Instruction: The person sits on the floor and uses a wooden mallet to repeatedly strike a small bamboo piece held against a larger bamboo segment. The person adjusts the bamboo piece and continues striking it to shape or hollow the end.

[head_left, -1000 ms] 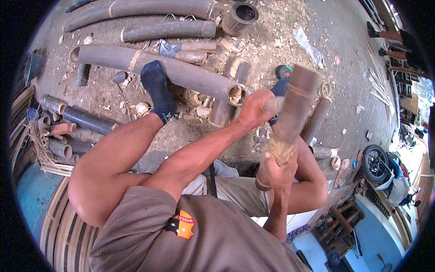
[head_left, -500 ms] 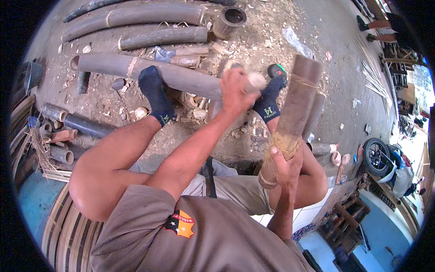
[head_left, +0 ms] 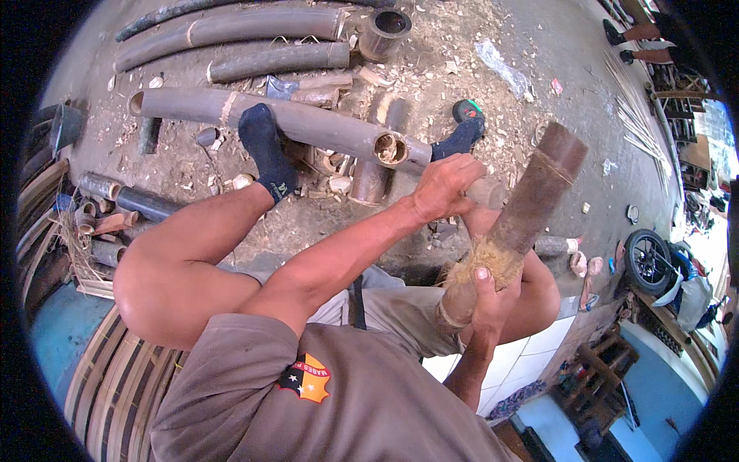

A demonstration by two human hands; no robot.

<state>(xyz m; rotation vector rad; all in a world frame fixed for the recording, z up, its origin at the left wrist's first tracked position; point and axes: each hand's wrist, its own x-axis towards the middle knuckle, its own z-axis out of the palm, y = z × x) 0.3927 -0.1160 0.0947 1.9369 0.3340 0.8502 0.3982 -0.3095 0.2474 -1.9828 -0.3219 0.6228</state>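
My left hand [head_left: 448, 185] is closed round a short, pale-ended cylindrical piece [head_left: 486, 192], bamboo or wood, partly hidden by the fingers. My right hand [head_left: 493, 296] grips a thick brown bamboo tube [head_left: 539, 185] over a band of shaggy yellowish fibre [head_left: 493, 260]. The tube tilts, its upper end leaning away to the right. Beyond my left hand lies a long bamboo pole [head_left: 308, 127], with a round hole [head_left: 390, 148] cut near its right end. The pole rests across another bamboo piece [head_left: 371, 181], beside my socked left foot.
Several bamboo poles [head_left: 262, 27] lie at the back, near an upright bamboo cup [head_left: 385, 35]. Pale chips litter the floor. A round black-and-green object [head_left: 466, 110] sits by my right foot. Bamboo slats [head_left: 115, 377] are at lower left; a wheel [head_left: 647, 262] is at right.
My left hand has moved right and nearer with the pale-ended piece, uncovering the hole in the pole. The tube in my right hand has tipped further right.
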